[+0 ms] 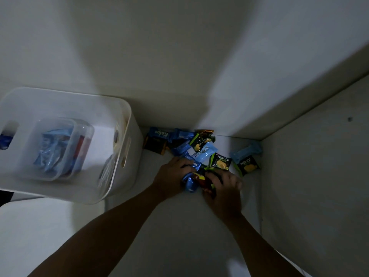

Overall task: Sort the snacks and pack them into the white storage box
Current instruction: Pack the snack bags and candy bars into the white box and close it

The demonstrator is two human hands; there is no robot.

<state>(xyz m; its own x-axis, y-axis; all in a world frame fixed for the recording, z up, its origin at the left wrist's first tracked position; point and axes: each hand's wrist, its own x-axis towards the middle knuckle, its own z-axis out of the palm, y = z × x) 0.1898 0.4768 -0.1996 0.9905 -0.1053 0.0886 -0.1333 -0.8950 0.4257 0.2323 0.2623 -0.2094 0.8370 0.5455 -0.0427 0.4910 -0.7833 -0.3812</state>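
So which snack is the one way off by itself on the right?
Start at the white storage box on the left, then cross the snack pile and both hands toward the right wall. The last dark packet there, with green edges and a yellow picture, lies against a pale blue wrapper, apart from the pile.

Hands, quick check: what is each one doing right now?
Left hand: closed on blue snack packets.
Right hand: closed on dark red-and-green snack packets.

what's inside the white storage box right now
The white storage box holds two clear tubs: the nearer one shows blue snack packets, the other something red. Their lower layers are hidden.
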